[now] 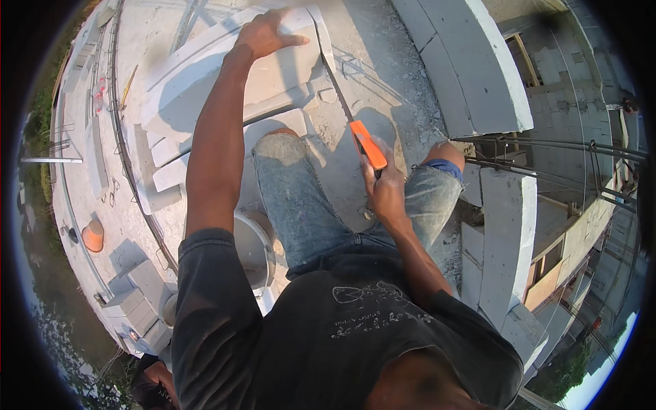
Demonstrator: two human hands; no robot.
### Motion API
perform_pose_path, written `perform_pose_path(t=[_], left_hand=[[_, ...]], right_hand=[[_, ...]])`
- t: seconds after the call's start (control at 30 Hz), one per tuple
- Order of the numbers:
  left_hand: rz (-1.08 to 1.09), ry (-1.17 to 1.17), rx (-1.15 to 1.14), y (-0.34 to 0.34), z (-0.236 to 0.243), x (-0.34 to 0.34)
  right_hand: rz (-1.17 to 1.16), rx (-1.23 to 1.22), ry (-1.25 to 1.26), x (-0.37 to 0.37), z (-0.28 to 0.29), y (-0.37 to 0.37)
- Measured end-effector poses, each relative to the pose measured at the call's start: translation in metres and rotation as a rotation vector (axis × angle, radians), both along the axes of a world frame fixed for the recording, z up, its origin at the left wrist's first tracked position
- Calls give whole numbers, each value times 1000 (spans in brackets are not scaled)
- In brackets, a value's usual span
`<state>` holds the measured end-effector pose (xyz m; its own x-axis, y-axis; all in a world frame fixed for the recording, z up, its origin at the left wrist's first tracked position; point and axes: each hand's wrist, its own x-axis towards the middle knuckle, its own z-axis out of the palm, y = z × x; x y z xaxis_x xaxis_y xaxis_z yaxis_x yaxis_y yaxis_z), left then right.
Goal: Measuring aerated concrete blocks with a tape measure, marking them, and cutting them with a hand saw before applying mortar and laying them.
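A large pale concrete block (273, 76) lies across other blocks in front of me. My left hand (265, 34) rests on its far upper side, thumb stretched out and fingers spread. In my right hand (388, 190), between my knees, is the orange-and-black handle of a handsaw (370, 145). The fingers are wrapped round the handle. Its long dark blade runs away from me and stands in a cut near the block's right end. A narrow piece of block shows to the right of that cut.
Broken block pieces (165, 152) lie under and beside the large block. A bucket (254, 246) stands by my left leg. A block wall (471, 65) with dark bars rises at right. An orange pot (93, 236) and another person's arm (161, 377) are at left.
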<state>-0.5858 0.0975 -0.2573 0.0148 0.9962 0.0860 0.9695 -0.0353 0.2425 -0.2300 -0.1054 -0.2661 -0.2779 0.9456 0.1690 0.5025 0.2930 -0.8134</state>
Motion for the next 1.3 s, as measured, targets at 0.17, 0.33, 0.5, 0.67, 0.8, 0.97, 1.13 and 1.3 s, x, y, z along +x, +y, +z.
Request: perform_pose_path(t=[0.17,0.33,0.5,0.67,0.8,0.97,1.13,1.3], left_hand=[[-88,-377,-464,-6,64,-25],[-102,-317,-388,16,32,-7],[0,-259,-303,-3,26,0],[29,-195,-228,-8,26,-2],[-13,-123,-147,-5,11,31],[28,-7,-55,-19,10,17],[90,-39,-109,-15,35,16],[37,32,-44,-6,8,31]], right_hand=[[14,-113,-27,45,27,-53],[15,-286,-91,-60,19,86],[-12,-150,-55,34,-4,-54],[5,-55,6,12,8,-24],[-34,-252,-121,-54,10,83],[-52,-3,-40,43,-4,-66],[13,-49,-37,20,21,-21],[-2,-301,-158,-49,23,78]])
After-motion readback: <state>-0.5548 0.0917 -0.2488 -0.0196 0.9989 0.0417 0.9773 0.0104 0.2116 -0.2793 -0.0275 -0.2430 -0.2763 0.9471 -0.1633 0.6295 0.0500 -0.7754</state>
